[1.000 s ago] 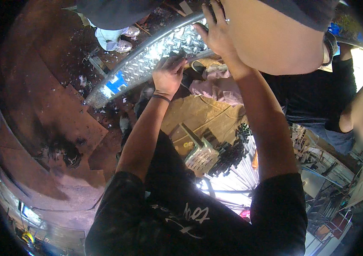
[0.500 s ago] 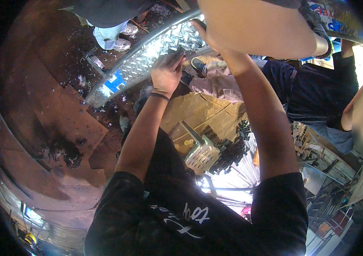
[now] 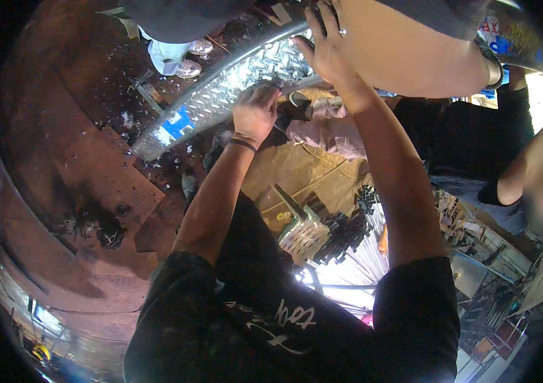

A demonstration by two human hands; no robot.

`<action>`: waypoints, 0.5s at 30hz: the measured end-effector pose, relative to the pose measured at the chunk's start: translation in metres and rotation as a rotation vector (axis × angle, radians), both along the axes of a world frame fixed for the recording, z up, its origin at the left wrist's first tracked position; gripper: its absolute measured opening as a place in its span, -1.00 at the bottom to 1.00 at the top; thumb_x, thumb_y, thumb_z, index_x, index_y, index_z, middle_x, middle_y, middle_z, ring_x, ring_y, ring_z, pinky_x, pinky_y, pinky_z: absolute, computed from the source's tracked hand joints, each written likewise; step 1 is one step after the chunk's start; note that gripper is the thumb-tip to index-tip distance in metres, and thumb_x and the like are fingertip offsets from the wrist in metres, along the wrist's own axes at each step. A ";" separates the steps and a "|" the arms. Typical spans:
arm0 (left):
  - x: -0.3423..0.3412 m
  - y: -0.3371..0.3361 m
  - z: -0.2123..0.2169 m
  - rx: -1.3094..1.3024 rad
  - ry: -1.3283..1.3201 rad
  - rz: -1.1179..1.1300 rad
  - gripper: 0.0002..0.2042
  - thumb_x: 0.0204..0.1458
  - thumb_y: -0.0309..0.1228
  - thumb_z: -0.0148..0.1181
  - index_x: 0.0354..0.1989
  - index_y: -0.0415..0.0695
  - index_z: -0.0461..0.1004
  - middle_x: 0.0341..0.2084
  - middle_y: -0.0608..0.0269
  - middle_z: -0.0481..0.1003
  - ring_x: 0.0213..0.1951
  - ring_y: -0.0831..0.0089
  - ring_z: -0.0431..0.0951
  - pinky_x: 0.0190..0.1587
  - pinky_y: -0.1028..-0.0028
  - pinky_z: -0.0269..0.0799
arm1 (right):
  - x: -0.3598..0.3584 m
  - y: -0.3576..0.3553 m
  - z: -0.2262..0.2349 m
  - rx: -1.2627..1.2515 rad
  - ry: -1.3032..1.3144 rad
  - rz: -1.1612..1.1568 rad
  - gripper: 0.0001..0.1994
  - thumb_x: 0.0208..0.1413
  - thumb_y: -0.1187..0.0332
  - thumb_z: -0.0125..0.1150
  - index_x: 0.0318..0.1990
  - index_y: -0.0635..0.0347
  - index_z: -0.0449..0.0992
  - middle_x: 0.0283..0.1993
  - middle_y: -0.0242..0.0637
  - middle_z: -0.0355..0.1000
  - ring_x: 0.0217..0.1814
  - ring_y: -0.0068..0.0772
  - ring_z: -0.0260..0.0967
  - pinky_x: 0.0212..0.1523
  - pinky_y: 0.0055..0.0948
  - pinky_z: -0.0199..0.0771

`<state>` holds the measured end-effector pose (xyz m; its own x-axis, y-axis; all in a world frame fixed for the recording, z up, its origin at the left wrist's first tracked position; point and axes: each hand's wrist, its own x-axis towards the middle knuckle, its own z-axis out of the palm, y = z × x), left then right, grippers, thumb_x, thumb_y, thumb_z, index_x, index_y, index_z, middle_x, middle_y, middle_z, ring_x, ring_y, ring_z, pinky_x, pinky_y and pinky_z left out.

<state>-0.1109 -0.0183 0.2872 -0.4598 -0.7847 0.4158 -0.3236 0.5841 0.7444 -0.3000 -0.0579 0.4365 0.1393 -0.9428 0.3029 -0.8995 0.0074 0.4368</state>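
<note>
A long, curved metal piece with a diamond-tread top (image 3: 211, 92) and a rounded tube edge lies across the upper middle, tapering toward the lower left. My left hand (image 3: 255, 113), with a dark band on its wrist, has its fingers curled over the piece's near edge. Further right, my right hand (image 3: 332, 54) is open, fingers spread and pointing away from me, a ring on one of them. It is by the right part of the tread piece; whether the palm touches is hidden. Another person's bare forearm (image 3: 412, 54) crosses close beside it and covers part of the piece.
A co-worker in dark clothes (image 3: 469, 134) is at the right. Another person's shoes (image 3: 188, 68) are at the upper left, near a small metal frame (image 3: 150, 99). Rusty floor plates (image 3: 86, 185) spread left. A stool-like object (image 3: 303, 235) and stacked metal tubes (image 3: 354, 255) lie below.
My right hand has shifted up slightly and its fingers, mostly hidden before, now show spread. The other person's forearm moved a little to the right. My left hand stays at the edge.
</note>
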 end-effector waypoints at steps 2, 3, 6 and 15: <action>0.000 0.001 -0.002 0.011 -0.026 0.000 -0.91 0.13 -0.38 0.32 -0.23 -0.05 0.61 -0.31 0.20 0.62 -0.24 0.10 0.62 -0.18 0.18 0.54 | -0.007 0.000 -0.002 -0.005 0.002 0.028 -0.39 0.20 -0.11 0.28 0.24 0.13 0.52 0.35 -0.04 0.36 0.47 0.15 0.18 0.43 0.08 0.18; 0.001 0.001 -0.001 0.050 -0.006 -0.001 -0.90 0.14 -0.37 0.31 -0.23 -0.07 0.60 -0.31 0.16 0.61 -0.23 0.08 0.61 -0.17 0.16 0.53 | -0.007 0.002 -0.001 -0.003 0.001 0.035 -0.39 0.20 -0.11 0.28 0.24 0.13 0.52 0.35 -0.04 0.36 0.47 0.15 0.18 0.44 0.08 0.18; 0.011 0.002 0.001 0.190 0.056 -0.032 -0.84 0.17 -0.33 0.29 -0.26 -0.16 0.55 -0.30 0.03 0.57 -0.19 -0.02 0.56 -0.12 0.06 0.49 | 0.001 0.001 0.006 -0.004 -0.042 0.057 -0.39 0.22 -0.10 0.26 0.28 0.12 0.50 0.35 -0.02 0.36 0.47 0.20 0.17 0.45 0.09 0.15; 0.038 0.003 -0.018 0.227 -0.015 0.129 -0.60 0.11 -0.50 0.24 0.16 -0.19 0.45 0.18 -0.06 0.41 0.20 -0.17 0.38 0.24 0.03 0.38 | 0.005 0.005 0.014 0.186 -0.200 -0.292 -0.45 0.27 -0.18 0.12 0.18 0.01 0.55 0.21 -0.07 0.50 0.25 0.02 0.44 0.13 0.04 0.50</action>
<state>-0.0728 -0.0149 0.2695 -0.3544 -0.9097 0.2164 -0.3963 0.3557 0.8464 -0.2947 -0.0534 0.4500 -0.1874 -0.9752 0.1173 -0.9387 0.2130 0.2711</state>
